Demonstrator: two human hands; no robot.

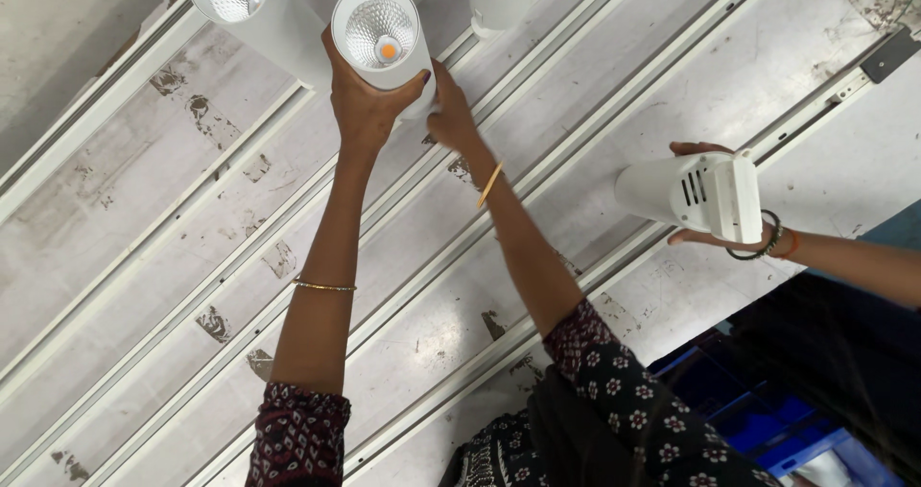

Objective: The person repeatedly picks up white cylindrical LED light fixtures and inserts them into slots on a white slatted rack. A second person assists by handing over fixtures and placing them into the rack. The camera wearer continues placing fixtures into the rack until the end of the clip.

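Gripping one white spotlight (382, 34), left hand (363, 108) wrapped, right hand (449, 118) steadying behind

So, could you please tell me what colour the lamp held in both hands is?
The lamp is white with a silvery reflector inside, seen in the head view.

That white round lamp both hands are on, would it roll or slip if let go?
The white cylinder lamp looks stiff and smooth, so probably a bit slippery. The left hand wraps its side; the right hand steadies behind. Its round body would likely roll if laid down, and the reflector face seems fragile.
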